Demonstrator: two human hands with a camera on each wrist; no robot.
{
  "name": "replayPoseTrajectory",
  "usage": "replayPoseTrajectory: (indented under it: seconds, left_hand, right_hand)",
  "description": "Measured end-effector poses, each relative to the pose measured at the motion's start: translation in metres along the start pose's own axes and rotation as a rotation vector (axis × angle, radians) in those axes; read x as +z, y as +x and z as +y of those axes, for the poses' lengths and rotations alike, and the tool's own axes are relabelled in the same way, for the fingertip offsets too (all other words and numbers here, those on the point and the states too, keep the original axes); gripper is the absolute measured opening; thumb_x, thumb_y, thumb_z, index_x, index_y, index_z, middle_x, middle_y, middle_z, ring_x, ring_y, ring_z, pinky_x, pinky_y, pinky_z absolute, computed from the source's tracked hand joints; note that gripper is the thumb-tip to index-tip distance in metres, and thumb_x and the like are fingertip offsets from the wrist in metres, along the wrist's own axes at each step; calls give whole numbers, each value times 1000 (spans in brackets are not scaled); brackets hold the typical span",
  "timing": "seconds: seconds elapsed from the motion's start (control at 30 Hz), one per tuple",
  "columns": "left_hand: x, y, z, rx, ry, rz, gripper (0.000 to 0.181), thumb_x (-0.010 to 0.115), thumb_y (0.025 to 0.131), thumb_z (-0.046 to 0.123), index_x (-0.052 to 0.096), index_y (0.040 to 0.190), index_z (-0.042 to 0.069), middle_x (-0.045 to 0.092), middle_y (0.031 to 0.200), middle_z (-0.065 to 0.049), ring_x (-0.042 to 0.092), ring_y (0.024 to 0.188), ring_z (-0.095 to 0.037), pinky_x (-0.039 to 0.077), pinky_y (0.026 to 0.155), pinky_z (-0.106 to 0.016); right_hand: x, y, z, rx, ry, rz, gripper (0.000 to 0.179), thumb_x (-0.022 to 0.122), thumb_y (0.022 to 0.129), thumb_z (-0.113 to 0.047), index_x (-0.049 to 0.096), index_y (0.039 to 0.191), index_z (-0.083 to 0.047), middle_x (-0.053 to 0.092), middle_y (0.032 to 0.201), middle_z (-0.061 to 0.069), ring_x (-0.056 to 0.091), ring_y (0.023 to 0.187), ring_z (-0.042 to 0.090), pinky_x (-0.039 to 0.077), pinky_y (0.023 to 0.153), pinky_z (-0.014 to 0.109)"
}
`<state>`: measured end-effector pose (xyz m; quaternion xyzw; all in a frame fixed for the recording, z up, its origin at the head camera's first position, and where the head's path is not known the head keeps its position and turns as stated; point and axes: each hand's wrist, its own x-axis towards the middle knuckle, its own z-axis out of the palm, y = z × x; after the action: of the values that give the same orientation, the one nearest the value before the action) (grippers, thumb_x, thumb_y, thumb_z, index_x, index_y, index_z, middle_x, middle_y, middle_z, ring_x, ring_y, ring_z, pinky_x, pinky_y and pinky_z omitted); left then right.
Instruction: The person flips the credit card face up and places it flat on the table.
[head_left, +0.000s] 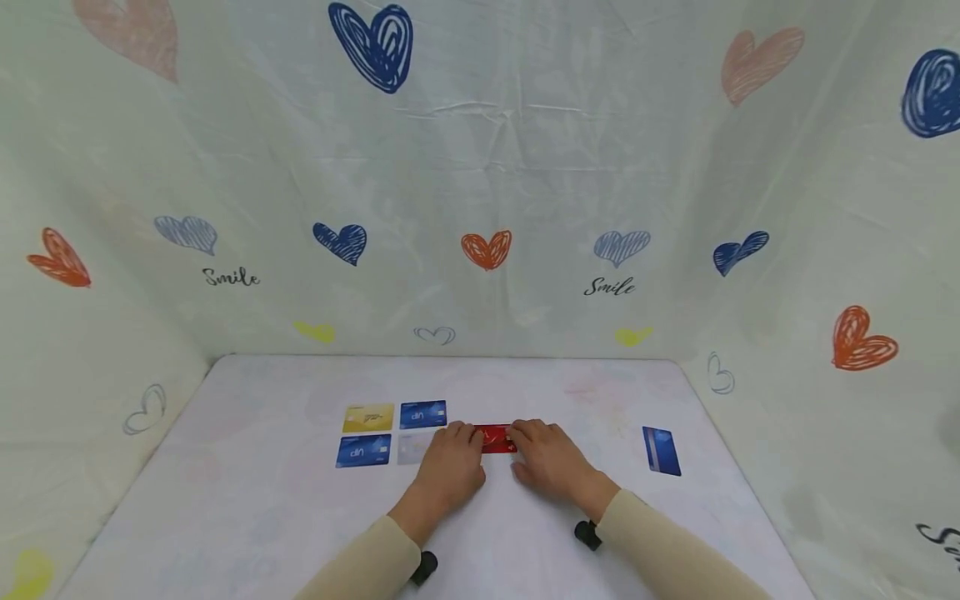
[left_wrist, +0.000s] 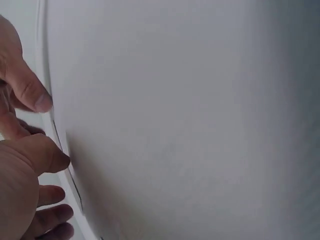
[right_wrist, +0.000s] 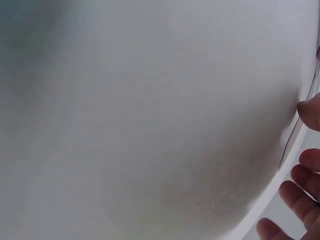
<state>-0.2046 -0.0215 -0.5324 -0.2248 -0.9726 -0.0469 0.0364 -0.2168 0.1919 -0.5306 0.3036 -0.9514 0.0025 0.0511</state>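
On the white table lies a red card (head_left: 495, 438) between the two hands. My left hand (head_left: 450, 462) touches its left end and partly covers a pale card (head_left: 412, 448) beside it. My right hand (head_left: 553, 458) rests fingertips on the red card's right end. In the left wrist view, the left thumb (left_wrist: 52, 155) is low at the table surface, facing the other hand's thumb. The right wrist view shows the right hand's fingers (right_wrist: 300, 195) spread apart, its thumb at the surface. Left of the hands sit a gold card (head_left: 368, 417) and blue cards (head_left: 423, 414) (head_left: 363, 451).
Another blue card (head_left: 662, 451) with a pale stripe lies alone at the right of the table (head_left: 225, 500). A hanging cloth (head_left: 555, 175) with printed hearts encloses the back and sides. Black wrist devices (head_left: 588, 535) sit under both forearms.
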Motion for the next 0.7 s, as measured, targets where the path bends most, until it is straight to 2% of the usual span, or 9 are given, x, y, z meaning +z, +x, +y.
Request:
replayPoseTrajectory:
  seconds: [0.13, 0.23, 0.33, 0.43, 0.7]
  left_hand:
    - [-3, -14, 12, 74, 20, -74, 57, 71, 99, 35, 61, 147, 7, 60, 153, -9, 54, 144, -29, 47, 116, -49]
    - [-3, -17, 16, 82, 21, -144, 62, 66, 103, 43, 56, 152, 7, 53, 160, -10, 48, 150, -29, 43, 120, -51]
    - [-1, -15, 16, 50, -11, -189, 72, 64, 102, 52, 52, 155, 5, 49, 163, -12, 43, 154, -30, 37, 123, -54]
    - [2, -10, 11, 18, -43, -203, 82, 64, 99, 60, 49, 156, 3, 46, 165, -14, 39, 156, -32, 32, 126, -56]
    - [1, 3, -3, -5, -66, -237, 98, 67, 92, 70, 44, 159, 3, 40, 168, -16, 33, 159, -34, 26, 128, -58]
  right_hand:
    - [-3, -13, -7, -33, -49, -70, 56, 70, 100, -36, 61, 146, -5, 61, 150, 8, 56, 140, 28, 48, 114, 51]
    - [-4, -16, -10, -29, -53, -130, 57, 64, 104, -39, 58, 150, -7, 57, 156, 7, 51, 147, 27, 42, 119, 56]
    - [-3, -13, -12, -28, -48, -153, 57, 60, 106, -41, 56, 152, -7, 54, 159, 7, 48, 150, 28, 37, 122, 59]
    - [-3, -6, -14, -21, -39, -160, 59, 57, 107, -43, 53, 154, -7, 51, 161, 8, 45, 152, 28, 35, 123, 59]
    - [1, 17, -14, 37, -7, -212, 66, 52, 108, -48, 46, 160, -8, 43, 167, 7, 37, 157, 28, 30, 126, 58]
